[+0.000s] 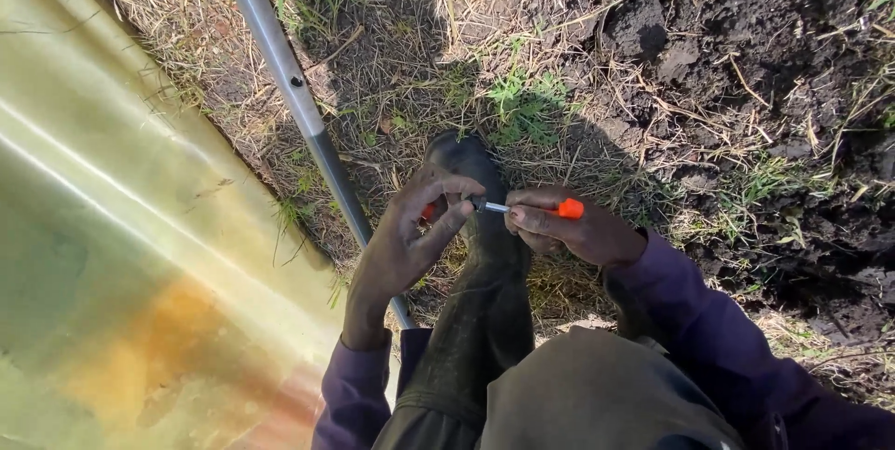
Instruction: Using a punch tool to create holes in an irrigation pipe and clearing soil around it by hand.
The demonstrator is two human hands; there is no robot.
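the left hand (410, 235) curls around a small orange piece (428, 211), fingertips pinching the metal tip of an orange-handled screwdriver (536, 208). the right hand (573, 229) grips its handle closed. both hover above a black rubber boot (480, 291); beyond, a metal pole (284, 77) crosses dry grass (392, 86).

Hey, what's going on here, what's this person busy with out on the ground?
A person in purple sleeves holds a small orange-handled screwdriver in the right hand, its metal tip meeting something small pinched in the left hand. The hands work above a dark rubber boot, beside a grey metal pole and yellowish translucent plastic sheeting.
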